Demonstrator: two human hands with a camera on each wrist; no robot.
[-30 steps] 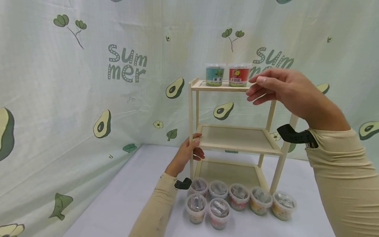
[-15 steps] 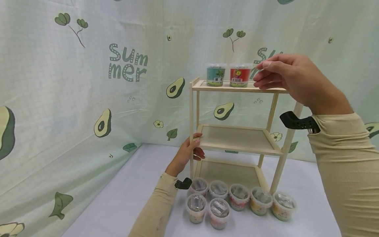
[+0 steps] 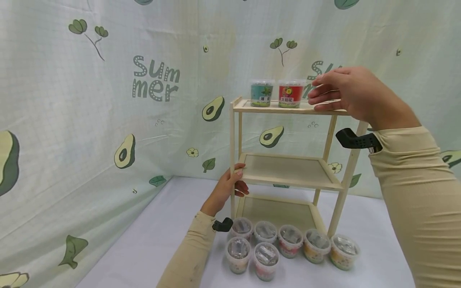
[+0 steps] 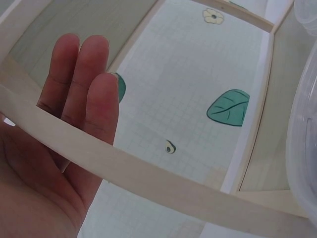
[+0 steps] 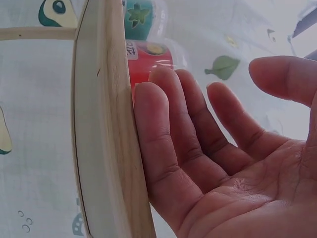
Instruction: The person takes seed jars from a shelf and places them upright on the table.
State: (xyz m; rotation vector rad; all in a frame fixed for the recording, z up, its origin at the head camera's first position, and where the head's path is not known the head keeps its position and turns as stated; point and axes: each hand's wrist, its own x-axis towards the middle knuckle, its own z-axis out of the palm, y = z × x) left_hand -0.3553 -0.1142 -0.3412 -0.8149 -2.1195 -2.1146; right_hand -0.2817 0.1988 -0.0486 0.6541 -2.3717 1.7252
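Observation:
A three-tier wooden shelf (image 3: 288,183) stands on the white table. My left hand (image 3: 225,187) grips its front left post at the middle tier; in the left wrist view the fingers (image 4: 101,106) reach behind the wood. On the top tier sit a teal-labelled clear plastic cup (image 3: 261,95) and a red-labelled one (image 3: 289,96), side by side. Just right of the red cup is my right hand (image 3: 354,94), holding nothing, its fingers loosely bent. Seen from the right wrist, those fingers (image 5: 153,119) lie along the top tier's edge (image 5: 121,129), their tips close to the red cup (image 5: 148,62).
Several lidded plastic cups (image 3: 266,261) stand on the table in front of the shelf, in two rows. The bottom tier (image 3: 277,210) lies just behind them. A printed avocado curtain (image 3: 194,60) hangs behind and to the left.
My right hand has risen from beside the top tier's edge and shifted slightly right, staying next to the red cup. The left hand keeps its grip; the cups have not moved.

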